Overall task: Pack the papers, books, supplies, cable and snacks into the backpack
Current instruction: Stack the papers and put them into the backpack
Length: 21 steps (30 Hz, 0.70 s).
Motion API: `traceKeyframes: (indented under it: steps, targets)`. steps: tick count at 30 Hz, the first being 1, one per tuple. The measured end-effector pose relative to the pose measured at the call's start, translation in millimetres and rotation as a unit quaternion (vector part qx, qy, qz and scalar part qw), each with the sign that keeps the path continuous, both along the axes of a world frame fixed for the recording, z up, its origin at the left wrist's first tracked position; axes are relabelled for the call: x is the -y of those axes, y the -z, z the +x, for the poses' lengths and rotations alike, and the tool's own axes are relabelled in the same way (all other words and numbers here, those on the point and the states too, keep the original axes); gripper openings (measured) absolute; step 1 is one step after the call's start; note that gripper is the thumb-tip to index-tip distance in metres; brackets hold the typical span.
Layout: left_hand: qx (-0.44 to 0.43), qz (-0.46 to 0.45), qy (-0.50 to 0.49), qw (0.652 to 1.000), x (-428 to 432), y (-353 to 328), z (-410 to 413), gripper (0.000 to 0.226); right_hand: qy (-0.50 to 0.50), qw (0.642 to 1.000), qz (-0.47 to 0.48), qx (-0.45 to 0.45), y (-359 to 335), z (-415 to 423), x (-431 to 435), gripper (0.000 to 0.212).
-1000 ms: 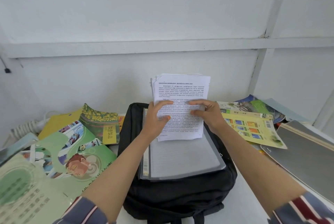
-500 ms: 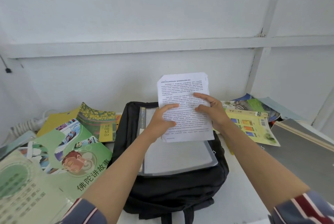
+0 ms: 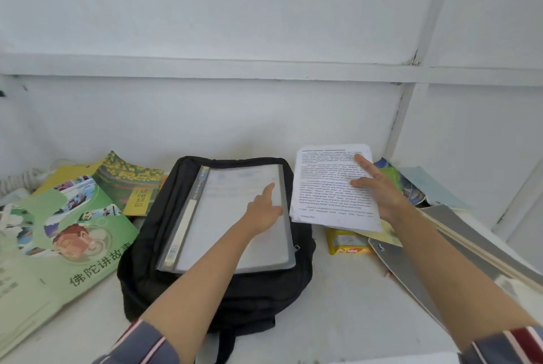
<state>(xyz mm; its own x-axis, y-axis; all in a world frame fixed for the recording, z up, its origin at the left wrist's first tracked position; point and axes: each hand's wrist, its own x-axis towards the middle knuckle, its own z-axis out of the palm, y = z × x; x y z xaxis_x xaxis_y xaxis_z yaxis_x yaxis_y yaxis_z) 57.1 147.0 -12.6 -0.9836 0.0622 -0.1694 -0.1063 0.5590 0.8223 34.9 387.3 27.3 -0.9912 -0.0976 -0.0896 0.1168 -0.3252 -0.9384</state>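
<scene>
I log a white surface (image 3: 338,299) set against a white panelled wall (image 3: 264,116) with a ledge. Centre: black backpack (image 3: 205,299) lying flat, clear folder (image 3: 223,216) on top. Left: green book (image 3: 73,231), yellow-flowered book (image 3: 129,181), white coiled cable (image 3: 20,181). Right: yellow snack packet (image 3: 346,243), grey boards (image 3: 411,269), more books (image 3: 411,187). Left hand (image 3: 264,210): resting loosely on the folder, forefinger out, holding nothing. Right hand (image 3: 379,190): fingers (image 3: 365,165) spread over the papers (image 3: 326,187), gripping the stack just right of the backpack, above the snack packet. Change: half a second ago both hands held the papers upright over the backpack; the left has since let go.
</scene>
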Motion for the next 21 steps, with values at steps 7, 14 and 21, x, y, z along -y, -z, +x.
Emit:
traceKeyframes:
  steps: [7,14,21]
  targets:
    - [0.007,-0.174,0.032,0.984,-21.5,5.5,4.8,0.082,-0.010,0.999,-0.016,0.027,7.7,-8.7,-32.2,0.066]
    - [-0.089,-0.099,-0.003,0.991,20.6,-58.8,14.2,0.048,-0.037,0.998,-0.053,0.025,12.4,-13.2,-16.5,0.065]
    - [-0.099,-0.039,-0.129,0.986,137.1,-122.8,41.7,0.019,-0.085,0.994,-0.063,0.001,6.9,-15.2,39.4,0.065]
